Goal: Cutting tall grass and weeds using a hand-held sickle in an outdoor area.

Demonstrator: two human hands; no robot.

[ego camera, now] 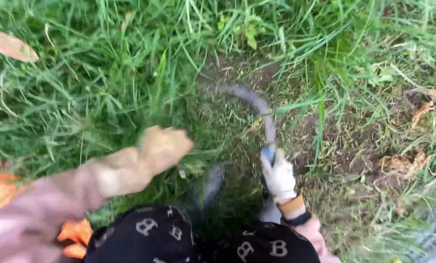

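Note:
My right hand wears a white glove and grips the blue handle of a sickle. Its curved grey blade arcs up and left over a patch of cut grass and bare soil. My left hand, in a tan glove and blurred by motion, reaches into the tall grass to the left of the blade. Whether it holds grass is unclear from the blur. My knees in black patterned trousers show at the bottom edge.
Dense long grass fills the left and top. Trimmed ground with dry brown leaves lies to the right. A dead leaf rests at top left. Something orange sits at lower left. A grey shoe is between my hands.

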